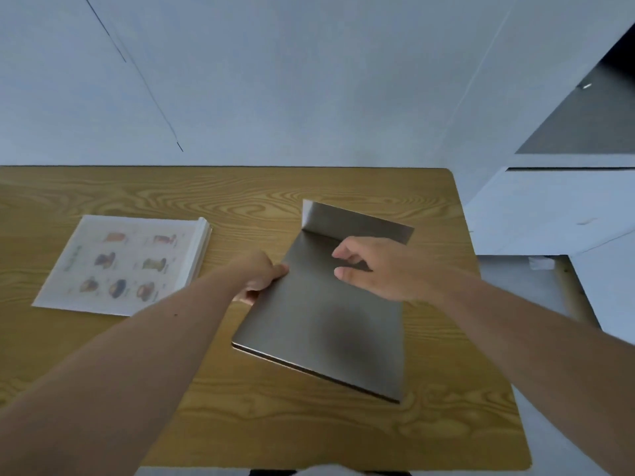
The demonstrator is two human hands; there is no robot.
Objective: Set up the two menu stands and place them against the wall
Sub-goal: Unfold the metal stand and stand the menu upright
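We note a pale wall [309, 80] behind a wooden table [240, 424], a grey menu stand [319, 324] lying at its right-centre, a printed menu stand [127, 262] flat at left, left hand [257, 276] gripping the grey stand's left edge, right hand [371, 269] half-open above its surface, contact unclear.

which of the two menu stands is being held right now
The grey stand on the right, gripped at its edge by the left hand. The other menu stand, showing food pictures, lies flat and untouched at left.

Single head-worn view, wide-angle, looking forward and steeply down over wooden table [275, 201]; wall [309, 80] straight ahead; both forearms enter from bottom edge, close to lens.
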